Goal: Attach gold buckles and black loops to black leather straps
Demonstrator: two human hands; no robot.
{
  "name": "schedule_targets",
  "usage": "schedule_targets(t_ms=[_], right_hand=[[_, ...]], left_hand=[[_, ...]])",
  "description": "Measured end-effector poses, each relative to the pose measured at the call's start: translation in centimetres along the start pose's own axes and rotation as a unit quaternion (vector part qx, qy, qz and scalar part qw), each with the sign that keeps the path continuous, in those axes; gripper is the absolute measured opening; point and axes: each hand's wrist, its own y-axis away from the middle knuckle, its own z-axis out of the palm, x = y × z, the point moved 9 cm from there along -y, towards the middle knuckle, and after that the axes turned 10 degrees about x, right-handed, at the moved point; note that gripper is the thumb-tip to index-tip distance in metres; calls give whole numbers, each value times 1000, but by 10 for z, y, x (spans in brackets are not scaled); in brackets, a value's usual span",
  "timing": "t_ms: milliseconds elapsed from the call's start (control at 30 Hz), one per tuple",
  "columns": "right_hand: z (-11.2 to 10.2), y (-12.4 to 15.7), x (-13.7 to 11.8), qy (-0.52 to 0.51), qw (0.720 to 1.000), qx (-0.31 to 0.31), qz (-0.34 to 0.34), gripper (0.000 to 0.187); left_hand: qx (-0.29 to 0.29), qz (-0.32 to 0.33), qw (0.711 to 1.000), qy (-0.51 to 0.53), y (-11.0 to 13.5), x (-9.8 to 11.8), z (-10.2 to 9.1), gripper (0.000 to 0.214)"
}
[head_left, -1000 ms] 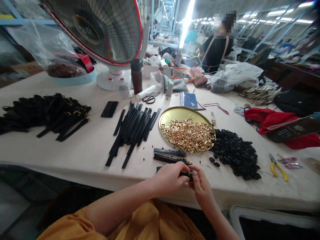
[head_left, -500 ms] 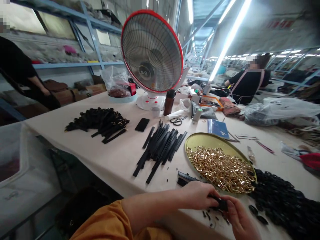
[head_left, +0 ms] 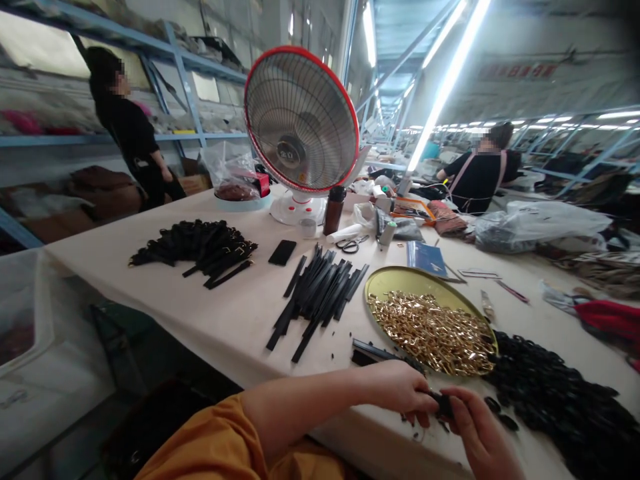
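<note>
your left hand [head_left: 400, 395] and right hand [head_left: 477, 433] meet just on your side of the round gold metal tray [head_left: 400, 279], near the edge of the pale table [head_left: 240, 320]. between them sits the short black strap piece [head_left: 443, 404]. both hands are closed on it: your left fingers curl over one end and your right fingertips pinch the other, so only a small middle stretch shows. its long axis runs across you, from left hand to right, dipping a little toward the right. which way it points cannot be told, since fingers cover both ends. your left hand lies nearer the tray. the tray holds a heap of small gold metal fittings [head_left: 435, 333]. right of the tray spreads a pile of black rings [head_left: 550, 393], left of it a fanned bundle of long black strips [head_left: 320, 297], and two more black strips [head_left: 373, 350] lie at its near rim.
</note>
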Motion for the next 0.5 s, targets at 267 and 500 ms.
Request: schedule_targets(t_ms=[267, 500], right_hand=[[7, -18, 10, 29, 999, 18, 21, 35], [25, -17, 34, 170, 983, 51, -54, 46]], left_hand=[[107, 53, 950, -289, -24, 7, -27, 36], [218, 141, 872, -415, -4, -22, -29, 64]])
